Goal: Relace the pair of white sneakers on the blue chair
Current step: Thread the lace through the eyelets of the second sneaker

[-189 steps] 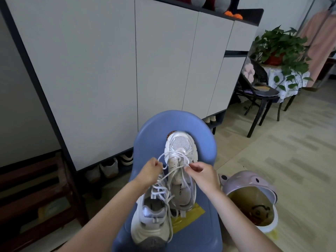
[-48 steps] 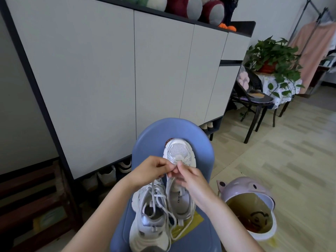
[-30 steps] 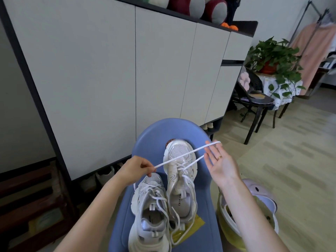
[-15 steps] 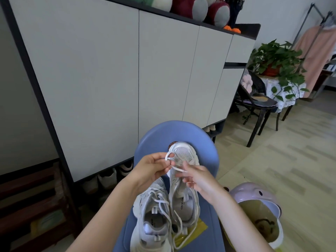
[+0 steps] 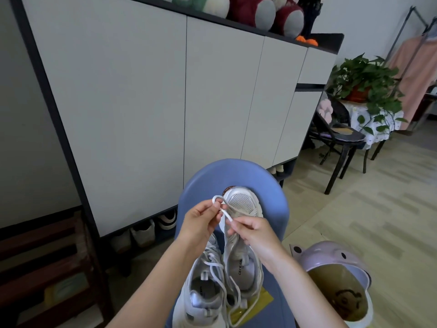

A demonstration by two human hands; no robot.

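On the blue chair (image 5: 279, 209), both sneakers (image 5: 243, 252) point away; both hands' fingers (image 5: 212, 209) pinch one lace (image 5: 224, 213).

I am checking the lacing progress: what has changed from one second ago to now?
The right hand came back in from the side and now pinches the lace close to the left hand; the stretched lace became a small loop. Both sneakers stayed on the blue chair.

Tall cabinet (image 5: 146, 95), pale flat doors in dark frame, soft toys (image 5: 255, 13) along its top and shoes (image 5: 144, 232) in the open base. Pale wood-pattern floor (image 5: 378, 209); black chair (image 5: 338, 143) beside cloth-covered table with potted plant (image 5: 364, 84); dark wooden rack (image 5: 47, 268) at left.
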